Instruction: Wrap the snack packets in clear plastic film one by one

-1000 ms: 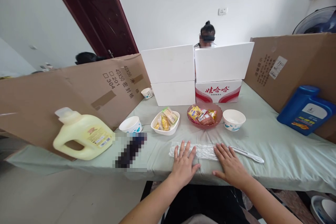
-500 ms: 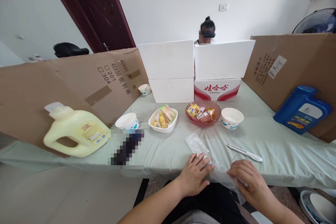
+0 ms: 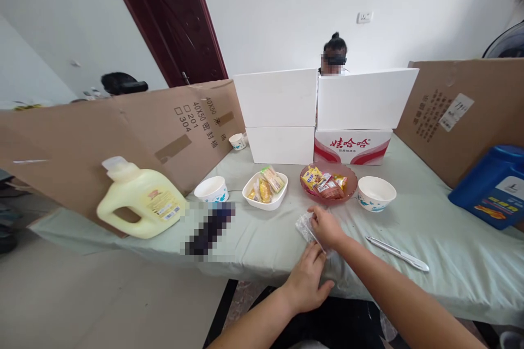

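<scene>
A crumpled clear plastic bag (image 3: 303,227) lies on the cloth near the table's front edge. My left hand (image 3: 305,279) rests on its near part, fingers stretched forward and thumb apart. Farther along, my right hand (image 3: 326,228) reaches across with curled fingers closed on the bag's far part; the fingertips are partly hidden. Just beyond that hand stands a pink glass bowl (image 3: 351,188) of packaged snacks. To its left is a white dish (image 3: 268,206) of wrapped food. A silver peeler-like tool (image 3: 397,253) lies to the right of my right forearm.
Paper bowls stand right (image 3: 376,196), left (image 3: 210,191) and far back (image 3: 237,142). A yellow jug (image 3: 141,199) and a blue bottle (image 3: 491,185) flank the table. White boxes (image 3: 280,144) and cardboard panels (image 3: 164,131) border it. A person (image 3: 335,54) is behind the boxes.
My right hand has moved forward and left, from the bag's near right end to its far part. My left hand remains on the bag. The camera view has shifted slightly left.
</scene>
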Demonstrator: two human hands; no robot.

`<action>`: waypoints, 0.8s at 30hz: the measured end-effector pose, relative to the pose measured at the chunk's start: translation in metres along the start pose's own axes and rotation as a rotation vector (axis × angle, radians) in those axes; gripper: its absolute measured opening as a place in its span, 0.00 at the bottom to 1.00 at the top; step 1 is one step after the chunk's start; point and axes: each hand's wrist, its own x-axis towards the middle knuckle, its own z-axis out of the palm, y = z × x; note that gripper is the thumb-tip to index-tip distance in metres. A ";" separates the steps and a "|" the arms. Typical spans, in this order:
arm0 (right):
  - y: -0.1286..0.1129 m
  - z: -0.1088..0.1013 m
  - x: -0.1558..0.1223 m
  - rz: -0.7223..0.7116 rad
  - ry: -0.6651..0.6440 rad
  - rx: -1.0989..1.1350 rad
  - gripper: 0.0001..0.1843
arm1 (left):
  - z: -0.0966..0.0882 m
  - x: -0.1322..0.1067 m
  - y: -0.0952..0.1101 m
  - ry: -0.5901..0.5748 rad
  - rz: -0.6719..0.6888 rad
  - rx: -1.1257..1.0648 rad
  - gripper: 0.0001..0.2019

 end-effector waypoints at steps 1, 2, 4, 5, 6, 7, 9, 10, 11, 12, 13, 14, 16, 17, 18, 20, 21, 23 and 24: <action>0.000 0.006 -0.001 0.002 0.003 -0.027 0.18 | 0.001 0.000 0.000 0.041 0.005 -0.024 0.27; 0.001 0.011 -0.002 0.003 0.006 -0.052 0.17 | 0.003 -0.001 0.000 0.084 0.010 -0.046 0.25; 0.002 0.019 -0.006 0.005 0.010 -0.099 0.16 | 0.005 -0.002 -0.001 0.186 0.003 -0.075 0.21; 0.003 0.021 -0.007 0.006 0.012 -0.121 0.16 | 0.004 -0.002 -0.002 0.246 -0.009 -0.079 0.19; 0.004 0.023 -0.008 0.004 0.013 -0.141 0.16 | 0.002 -0.002 -0.003 0.307 -0.023 -0.071 0.17; 0.004 0.024 -0.009 0.001 0.013 -0.159 0.15 | -0.001 0.000 -0.005 0.364 -0.028 -0.051 0.14; 0.005 0.025 -0.010 -0.010 0.011 -0.194 0.15 | -0.010 0.005 -0.011 0.425 0.013 0.008 0.11; 0.004 0.024 -0.010 -0.017 0.007 -0.211 0.15 | -0.015 0.009 -0.015 0.422 0.054 0.040 0.09; 0.004 0.024 -0.010 -0.024 0.003 -0.229 0.15 | -0.020 0.014 -0.020 0.405 0.090 0.073 0.08; 0.003 0.024 -0.011 -0.030 0.001 -0.247 0.15 | -0.023 0.018 -0.025 0.382 0.107 0.110 0.07; 0.003 0.023 -0.011 -0.035 0.001 -0.265 0.15 | -0.025 0.022 -0.030 0.359 0.096 0.153 0.06; 0.002 0.023 -0.012 -0.038 0.005 -0.283 0.15 | -0.025 0.026 -0.035 0.343 0.055 0.202 0.06; -0.001 0.024 -0.013 -0.037 0.028 -0.321 0.13 | -0.023 0.031 -0.042 0.326 -0.064 0.296 0.06; -0.002 0.024 -0.013 -0.032 0.044 -0.342 0.13 | -0.021 0.032 -0.045 0.318 -0.113 0.331 0.05; -0.002 0.025 -0.014 -0.021 0.063 -0.364 0.12 | -0.019 0.032 -0.046 0.306 -0.147 0.355 0.05; -0.001 0.023 -0.013 0.014 0.103 -0.408 0.12 | -0.016 0.032 -0.046 0.283 -0.179 0.380 0.03; 0.000 0.020 -0.013 0.032 0.120 -0.428 0.12 | -0.016 0.032 -0.045 0.273 -0.186 0.387 0.03; 0.006 0.011 -0.014 0.049 0.140 -0.462 0.12 | -0.017 0.032 -0.043 0.254 -0.194 0.388 0.02; 0.010 0.005 -0.016 0.043 0.143 -0.474 0.12 | -0.018 0.032 -0.042 0.246 -0.199 0.386 0.02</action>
